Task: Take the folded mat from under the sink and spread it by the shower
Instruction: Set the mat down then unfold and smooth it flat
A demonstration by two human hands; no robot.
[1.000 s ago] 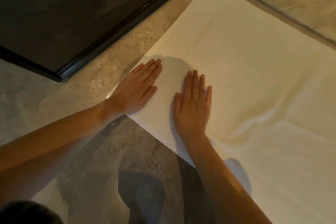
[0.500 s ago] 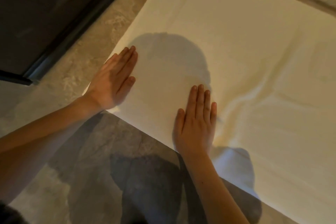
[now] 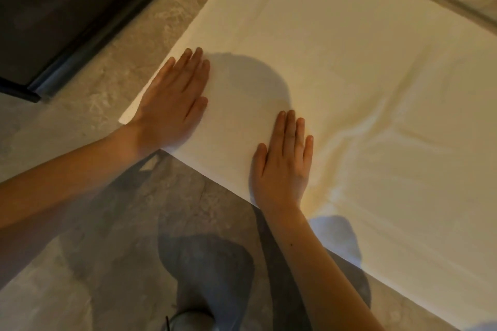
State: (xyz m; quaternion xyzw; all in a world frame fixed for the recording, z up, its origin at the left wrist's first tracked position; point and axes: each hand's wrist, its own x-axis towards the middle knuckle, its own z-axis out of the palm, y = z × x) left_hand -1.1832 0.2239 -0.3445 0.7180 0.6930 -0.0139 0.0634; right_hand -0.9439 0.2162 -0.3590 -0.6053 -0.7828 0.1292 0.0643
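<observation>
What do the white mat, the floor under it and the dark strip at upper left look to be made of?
Mat: soft woven cloth, probably cotton, matte; it ripples into folds beside the right hand.
Floor: stone or stone-look tile, veined grey-beige with a faint sheen.
Dark strip: likely metal or plastic framing, smooth and slightly glossy; the blur leaves it open.

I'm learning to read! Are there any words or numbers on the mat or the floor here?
None: no words, numbers or labels show anywhere.
The white mat is plain.
The stone floor shows only mottled patterns.
The dark shower frame carries no sign.
</observation>
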